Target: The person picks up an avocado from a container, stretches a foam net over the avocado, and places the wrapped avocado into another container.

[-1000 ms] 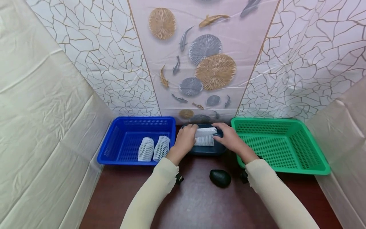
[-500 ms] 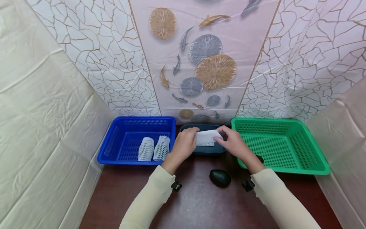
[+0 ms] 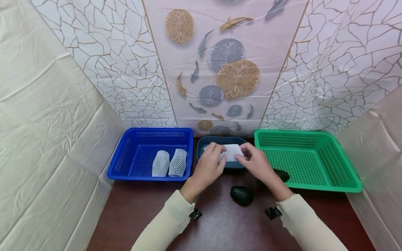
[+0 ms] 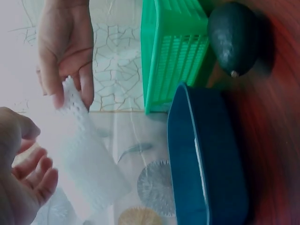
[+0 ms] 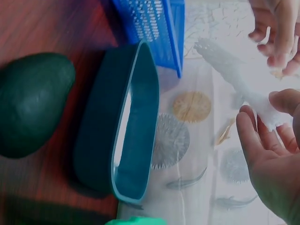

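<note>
A white foam net sleeve (image 3: 233, 152) is held above a dark teal tray (image 3: 201, 140) at the back centre. My right hand (image 3: 257, 163) pinches one end of it between thumb and fingers, as the right wrist view shows with the sleeve (image 5: 234, 77) hanging out from the fingertips. Beside the sleeve is my left hand (image 3: 208, 164); in the left wrist view this hand (image 4: 23, 173) has loosely bent fingers with nothing between them, apart from the net. A dark green avocado (image 3: 242, 195) lies on the table in front of the tray.
A blue basket (image 3: 150, 178) at left holds two white foam net sleeves (image 3: 161, 164). At right stands a green basket (image 3: 314, 188), with a dark avocado (image 3: 282, 175) partly hidden by my right forearm. Patterned cloth walls close off the back and sides.
The sleeve has been lifted from the tray and drawn nearer to me. My left hand has let go of its end and turned, while my right hand keeps its pinch.
</note>
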Action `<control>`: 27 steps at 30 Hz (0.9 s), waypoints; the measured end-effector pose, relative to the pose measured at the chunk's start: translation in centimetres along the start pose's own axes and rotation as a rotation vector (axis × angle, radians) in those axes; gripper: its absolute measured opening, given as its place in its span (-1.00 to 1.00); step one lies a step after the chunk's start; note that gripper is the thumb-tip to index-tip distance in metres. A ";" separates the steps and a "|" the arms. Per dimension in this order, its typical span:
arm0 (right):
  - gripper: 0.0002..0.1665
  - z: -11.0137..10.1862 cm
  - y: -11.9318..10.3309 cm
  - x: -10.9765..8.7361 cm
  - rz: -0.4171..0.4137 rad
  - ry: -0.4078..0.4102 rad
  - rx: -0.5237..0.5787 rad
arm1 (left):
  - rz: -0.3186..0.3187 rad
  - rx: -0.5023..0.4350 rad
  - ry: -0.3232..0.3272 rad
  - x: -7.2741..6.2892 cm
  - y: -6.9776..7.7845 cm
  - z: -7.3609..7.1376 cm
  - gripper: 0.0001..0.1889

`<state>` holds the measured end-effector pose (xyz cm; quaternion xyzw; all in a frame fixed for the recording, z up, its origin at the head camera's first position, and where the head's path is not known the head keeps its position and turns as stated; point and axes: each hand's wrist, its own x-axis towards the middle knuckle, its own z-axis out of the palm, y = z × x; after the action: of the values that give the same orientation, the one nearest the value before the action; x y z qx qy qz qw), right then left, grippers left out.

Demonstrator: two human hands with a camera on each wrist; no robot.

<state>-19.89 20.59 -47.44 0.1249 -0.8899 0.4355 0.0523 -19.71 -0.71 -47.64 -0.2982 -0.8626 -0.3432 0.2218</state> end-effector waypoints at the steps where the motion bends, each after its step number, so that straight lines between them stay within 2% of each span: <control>1: -0.75 0.0 -0.2 -0.1 0.005 -0.002 0.021 | 0.009 -0.030 -0.008 -0.1 0.1 0.1 -0.82; 5: -0.76 0.2 -0.6 -0.6 -0.003 -0.009 0.082 | 0.012 -0.142 -0.021 -0.3 0.3 0.5 -0.82; 12: -0.71 -0.1 -1.1 -0.9 0.038 -0.099 0.264 | -0.074 -0.294 -0.043 -0.4 0.6 0.6 -0.85; 16: -0.68 -0.1 -0.8 -0.9 0.047 -0.115 0.251 | -0.112 -0.327 -0.051 -0.6 0.5 0.9 -0.86; 22: -0.70 0.2 -0.6 -1.0 0.043 -0.116 0.240 | -0.134 -0.334 -0.056 -0.9 0.5 1.2 -0.85; 24: -0.71 0.3 -0.5 -1.1 0.043 -0.120 0.259 | -0.116 -0.296 -0.044 -1.0 0.4 1.3 -0.84; 27: -0.70 0.6 -0.2 -1.1 0.046 -0.130 0.299 | -0.079 -0.184 -0.008 -1.0 0.3 1.5 -0.81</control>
<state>-18.72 20.20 -47.87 0.1391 -0.8193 0.5552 -0.0346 -19.03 0.14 -49.09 -0.2842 -0.8395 -0.4282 0.1765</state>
